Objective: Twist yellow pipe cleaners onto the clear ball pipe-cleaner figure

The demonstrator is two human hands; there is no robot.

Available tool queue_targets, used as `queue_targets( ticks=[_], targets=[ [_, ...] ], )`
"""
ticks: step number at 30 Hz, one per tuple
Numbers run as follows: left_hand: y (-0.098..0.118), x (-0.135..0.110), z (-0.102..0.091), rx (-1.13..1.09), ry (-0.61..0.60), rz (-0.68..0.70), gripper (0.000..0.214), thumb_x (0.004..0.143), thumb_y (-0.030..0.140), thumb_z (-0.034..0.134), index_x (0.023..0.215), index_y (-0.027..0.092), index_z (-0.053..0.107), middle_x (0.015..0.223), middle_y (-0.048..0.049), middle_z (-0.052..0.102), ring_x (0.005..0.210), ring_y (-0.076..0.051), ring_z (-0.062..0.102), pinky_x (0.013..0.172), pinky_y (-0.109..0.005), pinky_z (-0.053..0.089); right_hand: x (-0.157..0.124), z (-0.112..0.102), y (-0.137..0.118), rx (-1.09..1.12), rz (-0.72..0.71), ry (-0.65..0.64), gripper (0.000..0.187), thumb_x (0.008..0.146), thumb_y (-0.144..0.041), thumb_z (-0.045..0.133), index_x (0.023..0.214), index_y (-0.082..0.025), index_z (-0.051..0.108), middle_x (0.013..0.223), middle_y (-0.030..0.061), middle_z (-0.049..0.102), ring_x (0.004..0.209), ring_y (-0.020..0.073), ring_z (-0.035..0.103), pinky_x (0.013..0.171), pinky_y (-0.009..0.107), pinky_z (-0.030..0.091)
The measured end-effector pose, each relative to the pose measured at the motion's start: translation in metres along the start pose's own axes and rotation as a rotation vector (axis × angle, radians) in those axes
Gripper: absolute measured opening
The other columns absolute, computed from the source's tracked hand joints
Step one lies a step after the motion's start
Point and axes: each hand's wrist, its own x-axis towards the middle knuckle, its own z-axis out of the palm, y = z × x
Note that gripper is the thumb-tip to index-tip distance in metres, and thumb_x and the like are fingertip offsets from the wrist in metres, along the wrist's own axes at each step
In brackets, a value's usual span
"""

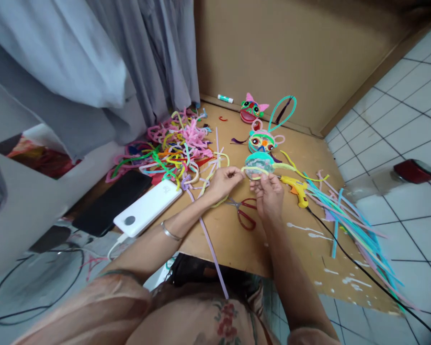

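A pale yellow-green pipe cleaner (254, 169) stretches between my two hands. My left hand (225, 183) pinches its left end between thumb and fingers. My right hand (268, 190) has closed on it farther right. Just behind the pipe cleaner is a round turquoise-topped piece (260, 158), whose lower part looks clear or greyish and is partly covered by my fingers. Red-handled scissors (246, 214) lie on the table between my forearms. To the right of my right hand rests a yellow hot glue gun (295, 189), its nozzle pointing toward the turquoise piece.
Two finished-looking pipe-cleaner animal heads (262, 142) (251, 110) sit at the back near a glue stick (225, 98). A tangled heap of colourful pipe cleaners (187, 139) covers the left. A white power bank (147, 207) lies nearer me. Straight pipe cleaners (355, 225) and a black cord (348, 256) run along the right.
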Motion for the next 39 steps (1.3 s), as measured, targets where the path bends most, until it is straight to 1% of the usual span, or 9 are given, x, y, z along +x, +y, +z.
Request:
queue_targets(
  ticks=[4, 11, 15, 19, 25, 30, 32, 36, 39],
  targets=[
    [0.007, 0.008, -0.015, -0.013, 0.157, 0.104, 0.017, 0.073, 0.028, 0.054, 0.063, 0.015, 0.055, 0.061, 0.0023, 0.052, 0.058, -0.008, 0.043, 0.059, -0.022, 0.036, -0.001, -0.001, -0.010, -0.084, -0.073, -0.024, 0.023, 0.074, -0.036, 0.067, 0.073, -0.020, 0.052, 0.051, -0.0087, 0.050, 0.041, 0.0046, 0.041, 0.042, 0.018, 0.033],
    [0.018, 0.021, -0.058, 0.112, 0.396, 0.224, 0.017, 0.082, 0.028, 0.044, 0.078, 0.017, 0.058, 0.068, 0.0002, 0.054, 0.058, -0.010, 0.045, 0.059, -0.022, 0.038, -0.002, -0.002, -0.012, -0.257, -0.175, 0.044, 0.018, 0.077, -0.034, 0.063, 0.072, -0.019, 0.054, 0.051, -0.0070, 0.053, 0.042, 0.0056, 0.043, 0.044, 0.019, 0.034],
    [0.015, 0.024, -0.070, 0.503, 0.154, 0.086, 0.016, 0.070, 0.020, 0.057, 0.085, 0.016, 0.063, 0.075, -0.0013, 0.061, 0.064, -0.013, 0.050, 0.063, -0.025, 0.037, -0.003, -0.003, -0.008, -0.355, -0.179, 0.083, 0.016, 0.076, -0.033, 0.060, 0.071, -0.019, 0.054, 0.052, -0.0063, 0.054, 0.044, 0.0074, 0.046, 0.046, 0.020, 0.036],
    [0.008, 0.021, -0.064, 0.680, -0.072, 0.079, 0.015, 0.074, 0.024, 0.057, 0.061, 0.016, 0.058, 0.057, 0.0009, 0.051, 0.055, -0.012, 0.043, 0.057, -0.026, 0.030, -0.006, 0.000, -0.006, -0.502, -0.249, 0.095, 0.013, 0.078, -0.031, 0.057, 0.071, -0.020, 0.056, 0.055, -0.0053, 0.054, 0.051, 0.0099, 0.048, 0.051, 0.022, 0.039],
    [0.013, 0.021, -0.057, 0.182, 0.015, 0.093, 0.025, 0.083, 0.037, 0.053, 0.069, 0.016, 0.056, 0.055, 0.0031, 0.046, 0.053, -0.010, 0.043, 0.056, -0.024, 0.036, -0.002, -0.004, 0.002, -0.595, -0.297, 0.147, 0.015, 0.076, -0.031, 0.060, 0.069, -0.018, 0.062, 0.061, -0.0039, 0.053, 0.054, 0.0096, 0.043, 0.055, 0.024, 0.038],
    [0.029, 0.017, -0.056, -0.349, -0.047, -0.008, 0.032, 0.081, 0.051, 0.060, 0.085, 0.020, 0.053, 0.058, 0.0036, 0.048, 0.051, -0.010, 0.049, 0.056, -0.026, 0.047, 0.001, -0.008, 0.017, -0.501, -0.124, -0.174, 0.032, 0.079, -0.037, 0.057, 0.103, -0.018, 0.066, 0.073, -0.0005, 0.065, 0.055, 0.0101, 0.051, 0.055, 0.023, 0.045],
    [0.030, 0.013, -0.051, -0.335, -0.102, -0.026, 0.035, 0.078, 0.053, 0.063, 0.083, 0.019, 0.054, 0.054, 0.0064, 0.040, 0.044, -0.007, 0.040, 0.049, -0.024, 0.043, 0.001, -0.009, 0.018, -0.559, -0.216, -0.165, 0.036, 0.084, -0.037, 0.053, 0.114, -0.019, 0.063, 0.085, 0.0031, 0.069, 0.061, 0.0116, 0.057, 0.061, 0.026, 0.050],
    [0.022, 0.003, -0.032, 0.034, -0.200, 0.048, 0.032, 0.082, 0.048, 0.056, 0.077, 0.016, 0.059, 0.054, 0.0054, 0.040, 0.046, -0.007, 0.037, 0.047, -0.021, 0.033, -0.005, -0.011, 0.008, -0.816, -0.701, 0.053, 0.029, 0.092, -0.032, 0.046, 0.110, -0.020, 0.065, 0.100, 0.0099, 0.069, 0.092, 0.0195, 0.064, 0.084, 0.037, 0.052],
    [0.015, -0.003, -0.019, 0.383, -0.185, 0.184, 0.027, 0.085, 0.034, 0.051, 0.067, 0.015, 0.058, 0.055, 0.0033, 0.045, 0.051, -0.008, 0.037, 0.051, -0.023, 0.029, -0.011, -0.013, 0.003, -0.984, -0.928, -0.016, 0.029, 0.094, -0.026, 0.042, 0.111, -0.024, 0.066, 0.102, 0.0103, 0.070, 0.098, 0.0202, 0.065, 0.090, 0.038, 0.051]
  ],
)
